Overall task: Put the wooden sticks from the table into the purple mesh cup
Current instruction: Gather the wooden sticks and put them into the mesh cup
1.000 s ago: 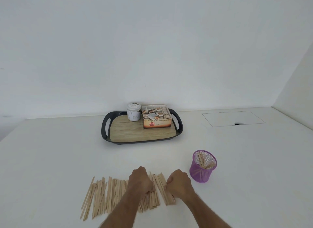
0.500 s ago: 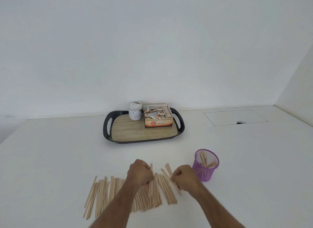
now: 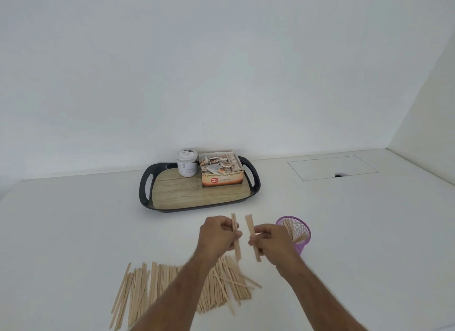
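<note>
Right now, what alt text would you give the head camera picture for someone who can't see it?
A person's left hand and right hand each hold a few wooden sticks upright above a scattered pile of sticks on a white table. A purple mesh cup with sticks inside stands just right of the hands; behind sits a tray bearing a jar and tea box.

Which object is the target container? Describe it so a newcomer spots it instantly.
Start at the dark oval tray with wood-grain floor by the back wall. Come toward the camera and rightward to the right hand; just beyond it stands the purple mesh cup. It is the only purple item, upright, with wooden sticks inside.
</note>
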Available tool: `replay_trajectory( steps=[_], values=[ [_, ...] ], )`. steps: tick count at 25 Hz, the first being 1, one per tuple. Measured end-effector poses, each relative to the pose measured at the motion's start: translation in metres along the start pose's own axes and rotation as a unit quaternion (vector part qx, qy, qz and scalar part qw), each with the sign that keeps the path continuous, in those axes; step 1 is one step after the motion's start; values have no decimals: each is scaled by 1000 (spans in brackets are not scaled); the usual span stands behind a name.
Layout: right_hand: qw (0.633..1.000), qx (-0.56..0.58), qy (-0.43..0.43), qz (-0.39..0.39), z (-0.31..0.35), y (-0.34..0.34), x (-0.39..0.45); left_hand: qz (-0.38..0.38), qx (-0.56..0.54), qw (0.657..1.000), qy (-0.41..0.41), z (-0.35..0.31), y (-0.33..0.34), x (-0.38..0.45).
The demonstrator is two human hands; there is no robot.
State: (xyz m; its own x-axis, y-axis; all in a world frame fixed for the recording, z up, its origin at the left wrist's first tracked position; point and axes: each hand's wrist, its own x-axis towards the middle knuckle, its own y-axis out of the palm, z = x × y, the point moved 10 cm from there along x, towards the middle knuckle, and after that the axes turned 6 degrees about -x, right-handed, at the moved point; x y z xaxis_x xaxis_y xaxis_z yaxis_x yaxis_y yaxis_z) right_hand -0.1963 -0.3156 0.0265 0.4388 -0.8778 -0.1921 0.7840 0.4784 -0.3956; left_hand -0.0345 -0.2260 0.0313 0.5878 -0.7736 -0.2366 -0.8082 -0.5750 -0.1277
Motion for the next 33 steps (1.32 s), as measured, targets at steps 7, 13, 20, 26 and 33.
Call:
replay_trajectory(
  steps=[7, 13, 20, 26, 33],
  values=[
    [982, -16, -79, -172, 37, -88, 2, 33, -78, 992, 89, -55, 58, 6],
    [968, -106, -74, -216, 30, -129, 4, 43, -33, 987, 150, -76, 98, 11],
    [971, -157, -34, -176, 7, -123, 9, 52, 118, 977, 170, -62, 126, 16],
    [957, -214, -32, -192, 3, -122, 13, 73, 114, 980, 144, -50, 122, 21],
    [934, -264, -164, -177, 40, -74, -3, 13, 138, 983, 122, -46, 61, 25]
  ],
)
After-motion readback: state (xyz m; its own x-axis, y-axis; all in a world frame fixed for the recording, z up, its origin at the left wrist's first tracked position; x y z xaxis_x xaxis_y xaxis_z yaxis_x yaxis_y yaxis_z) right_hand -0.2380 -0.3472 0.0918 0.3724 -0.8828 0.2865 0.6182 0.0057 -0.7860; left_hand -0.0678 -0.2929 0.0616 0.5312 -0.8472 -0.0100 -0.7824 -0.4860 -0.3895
